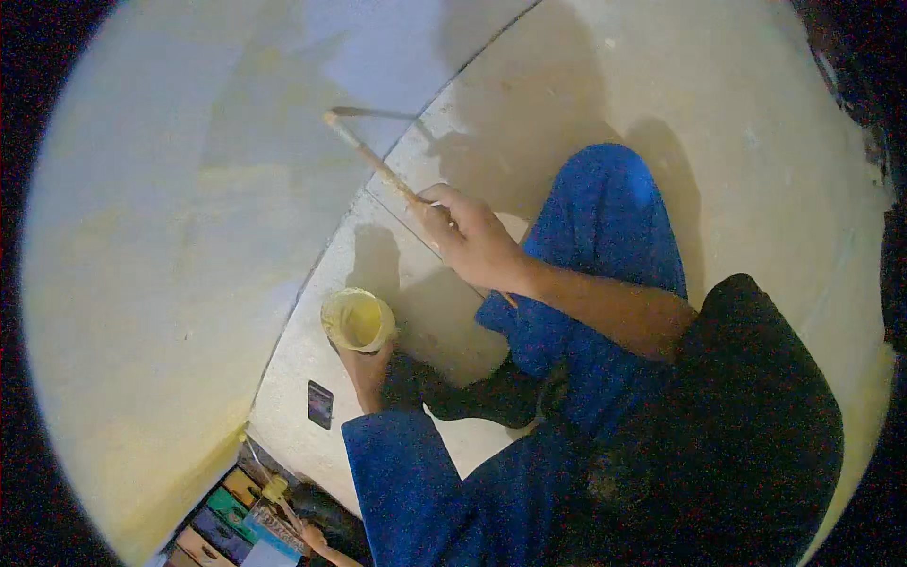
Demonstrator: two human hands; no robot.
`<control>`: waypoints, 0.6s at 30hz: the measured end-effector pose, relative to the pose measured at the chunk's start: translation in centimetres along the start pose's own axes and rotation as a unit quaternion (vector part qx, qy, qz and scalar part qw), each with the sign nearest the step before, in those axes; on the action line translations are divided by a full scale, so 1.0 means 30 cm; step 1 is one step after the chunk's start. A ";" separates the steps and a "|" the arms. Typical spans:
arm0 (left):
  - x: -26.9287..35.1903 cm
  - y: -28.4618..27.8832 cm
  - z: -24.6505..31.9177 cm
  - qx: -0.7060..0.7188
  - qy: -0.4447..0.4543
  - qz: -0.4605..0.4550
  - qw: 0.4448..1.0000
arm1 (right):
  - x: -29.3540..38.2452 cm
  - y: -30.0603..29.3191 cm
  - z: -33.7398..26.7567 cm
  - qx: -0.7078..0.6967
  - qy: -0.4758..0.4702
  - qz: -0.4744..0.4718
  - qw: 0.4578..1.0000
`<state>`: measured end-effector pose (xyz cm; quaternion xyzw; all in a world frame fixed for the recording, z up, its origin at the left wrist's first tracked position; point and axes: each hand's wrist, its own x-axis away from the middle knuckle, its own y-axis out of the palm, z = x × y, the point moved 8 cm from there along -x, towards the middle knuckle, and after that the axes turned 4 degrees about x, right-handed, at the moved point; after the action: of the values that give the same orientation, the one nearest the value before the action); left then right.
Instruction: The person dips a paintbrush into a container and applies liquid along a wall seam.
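My right hand (471, 237) is closed around a long, thin paintbrush (375, 161). Its pale-stained far end points towards the wall (177, 248), which has uneven patches of pale yellow and grey-white; I cannot tell if the end touches it. Lower down, my left hand (366, 368) grips a pot of yellow paint (359, 322) from below, with the pot's open top facing up. Paint is smeared on the pot's inner wall and rim. The fingers of my left hand are partly hidden by the pot.
A mobile phone (320, 405) lies on the pale floor (283, 386) beside my left forearm. At the lower left, another person's hand (313, 536) holds a stick-like tool near coloured boxes or drawers (227, 507). My bent legs in blue trousers (602, 212) frame a dark-covered foot (482, 400).
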<state>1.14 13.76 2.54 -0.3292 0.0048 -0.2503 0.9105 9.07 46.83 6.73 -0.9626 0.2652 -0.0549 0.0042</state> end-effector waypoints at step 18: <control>-0.003 0.027 0.083 0.052 -0.013 0.020 0.998 | 0.032 -0.031 -0.095 -0.019 -0.068 -0.005 0.998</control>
<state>1.85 15.82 3.98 -0.2841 -0.0134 -0.2279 0.9312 10.07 47.20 9.71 -0.9653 0.2605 0.0153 0.0039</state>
